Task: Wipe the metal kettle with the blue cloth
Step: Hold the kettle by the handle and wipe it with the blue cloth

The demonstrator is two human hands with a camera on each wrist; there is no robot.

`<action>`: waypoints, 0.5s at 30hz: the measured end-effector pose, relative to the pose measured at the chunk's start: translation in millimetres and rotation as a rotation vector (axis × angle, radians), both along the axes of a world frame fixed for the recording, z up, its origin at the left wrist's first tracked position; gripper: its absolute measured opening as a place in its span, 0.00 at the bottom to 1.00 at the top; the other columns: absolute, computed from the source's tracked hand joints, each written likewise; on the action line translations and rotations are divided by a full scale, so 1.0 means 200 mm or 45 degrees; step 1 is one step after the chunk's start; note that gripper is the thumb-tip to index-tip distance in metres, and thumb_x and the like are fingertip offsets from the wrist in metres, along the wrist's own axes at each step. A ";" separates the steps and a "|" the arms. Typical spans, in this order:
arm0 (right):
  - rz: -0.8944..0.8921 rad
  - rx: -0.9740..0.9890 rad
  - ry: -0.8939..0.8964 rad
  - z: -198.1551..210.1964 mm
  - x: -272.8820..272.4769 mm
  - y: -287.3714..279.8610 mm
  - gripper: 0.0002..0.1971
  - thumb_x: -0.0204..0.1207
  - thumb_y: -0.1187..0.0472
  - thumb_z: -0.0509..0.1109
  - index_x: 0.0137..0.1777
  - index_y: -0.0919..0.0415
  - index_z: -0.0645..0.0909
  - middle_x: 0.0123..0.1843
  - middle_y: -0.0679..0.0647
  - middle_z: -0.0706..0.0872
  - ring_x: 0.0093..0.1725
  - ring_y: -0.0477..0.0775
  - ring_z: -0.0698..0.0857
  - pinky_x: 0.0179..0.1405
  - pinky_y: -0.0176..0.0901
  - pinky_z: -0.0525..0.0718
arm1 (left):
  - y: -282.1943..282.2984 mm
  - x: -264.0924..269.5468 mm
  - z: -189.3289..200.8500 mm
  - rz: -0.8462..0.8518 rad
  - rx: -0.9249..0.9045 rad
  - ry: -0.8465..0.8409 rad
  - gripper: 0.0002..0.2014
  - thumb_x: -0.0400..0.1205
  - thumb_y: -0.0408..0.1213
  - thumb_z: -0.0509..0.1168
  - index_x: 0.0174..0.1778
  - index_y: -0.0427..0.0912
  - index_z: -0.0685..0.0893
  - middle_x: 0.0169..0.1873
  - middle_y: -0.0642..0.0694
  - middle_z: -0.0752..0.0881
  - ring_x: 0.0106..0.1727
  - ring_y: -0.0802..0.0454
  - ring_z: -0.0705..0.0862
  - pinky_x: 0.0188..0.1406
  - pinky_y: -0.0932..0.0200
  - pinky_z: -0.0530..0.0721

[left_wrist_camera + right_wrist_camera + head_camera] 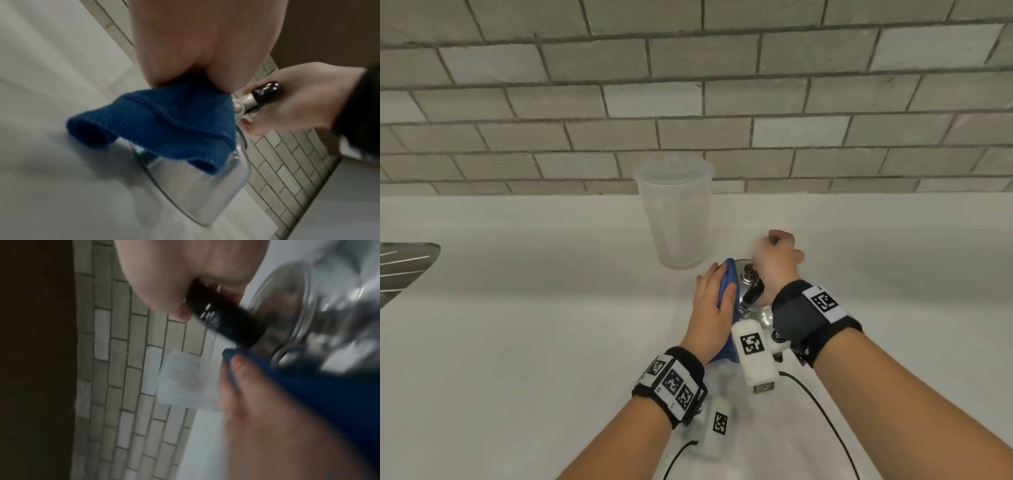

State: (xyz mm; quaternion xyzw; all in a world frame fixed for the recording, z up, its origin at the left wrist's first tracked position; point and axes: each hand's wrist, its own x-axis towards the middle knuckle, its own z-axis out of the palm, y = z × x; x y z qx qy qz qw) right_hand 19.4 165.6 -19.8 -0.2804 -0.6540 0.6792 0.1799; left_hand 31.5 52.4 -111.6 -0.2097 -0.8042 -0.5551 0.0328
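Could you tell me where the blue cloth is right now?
In the head view, the blue cloth is under the left hand, pressed against the metal kettle's left side, just in front of the plastic cup.

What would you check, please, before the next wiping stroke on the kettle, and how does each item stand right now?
1. Right hand grips the black handle: ok.
2. Left hand presses the blue cloth onto the kettle: ok.
3. Kettle base flat on the counter: cannot tell.
4. Plastic cup stands behind the kettle, apart from the hands: ok.
5. Wrist cable trails away from the kettle: ok.
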 end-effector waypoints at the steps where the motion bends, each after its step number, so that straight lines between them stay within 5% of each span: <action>1: 0.058 0.190 0.026 0.00 0.02 0.02 0.09 0.79 0.61 0.62 0.58 0.54 0.77 0.63 0.57 0.64 0.59 0.59 0.77 0.63 0.52 0.80 | -0.01 -0.01 0.00 -0.010 0.007 -0.003 0.24 0.90 0.44 0.53 0.83 0.45 0.65 0.81 0.45 0.67 0.83 0.53 0.61 0.85 0.48 0.56; 4: 0.400 0.946 0.244 -0.01 0.09 0.10 0.17 0.81 0.50 0.56 0.40 0.53 0.85 0.63 0.49 0.73 0.75 0.48 0.65 0.78 0.44 0.57 | -0.03 -0.02 0.01 -0.027 0.046 0.010 0.23 0.89 0.45 0.53 0.82 0.46 0.67 0.78 0.48 0.72 0.82 0.52 0.65 0.84 0.47 0.59; 6: 0.633 1.245 0.386 -0.02 0.10 0.19 0.22 0.82 0.46 0.50 0.31 0.50 0.77 0.43 0.41 0.80 0.64 0.41 0.76 0.81 0.48 0.54 | -0.03 -0.01 0.02 -0.018 0.086 -0.013 0.22 0.90 0.43 0.54 0.81 0.47 0.69 0.75 0.50 0.75 0.78 0.57 0.70 0.81 0.55 0.64; 8: 0.728 1.361 0.419 -0.01 0.09 0.26 0.24 0.83 0.46 0.49 0.27 0.53 0.70 0.28 0.44 0.74 0.40 0.44 0.78 0.74 0.52 0.69 | -0.03 -0.01 0.04 0.007 0.120 -0.041 0.21 0.89 0.43 0.55 0.80 0.48 0.71 0.74 0.50 0.76 0.75 0.60 0.73 0.77 0.64 0.67; 9: 0.723 1.396 0.422 0.00 0.07 0.27 0.25 0.82 0.47 0.50 0.26 0.56 0.69 0.25 0.49 0.73 0.36 0.49 0.76 0.64 0.51 0.76 | -0.03 -0.01 0.04 0.022 0.132 -0.053 0.21 0.89 0.43 0.56 0.79 0.48 0.71 0.74 0.51 0.77 0.74 0.61 0.74 0.75 0.67 0.67; 11: 0.645 1.410 0.433 -0.02 0.05 0.24 0.25 0.80 0.48 0.48 0.25 0.59 0.68 0.24 0.54 0.73 0.35 0.53 0.73 0.46 0.46 0.74 | -0.02 0.00 0.03 0.056 0.164 -0.083 0.21 0.89 0.44 0.57 0.79 0.49 0.72 0.73 0.52 0.78 0.73 0.62 0.75 0.73 0.70 0.68; 15: 0.384 1.331 0.507 -0.07 0.03 0.16 0.22 0.77 0.54 0.49 0.22 0.58 0.64 0.20 0.47 0.66 0.31 0.54 0.70 0.43 0.40 0.65 | 0.00 0.01 0.02 0.124 0.232 -0.180 0.23 0.89 0.47 0.54 0.81 0.49 0.71 0.75 0.52 0.77 0.74 0.59 0.75 0.76 0.62 0.70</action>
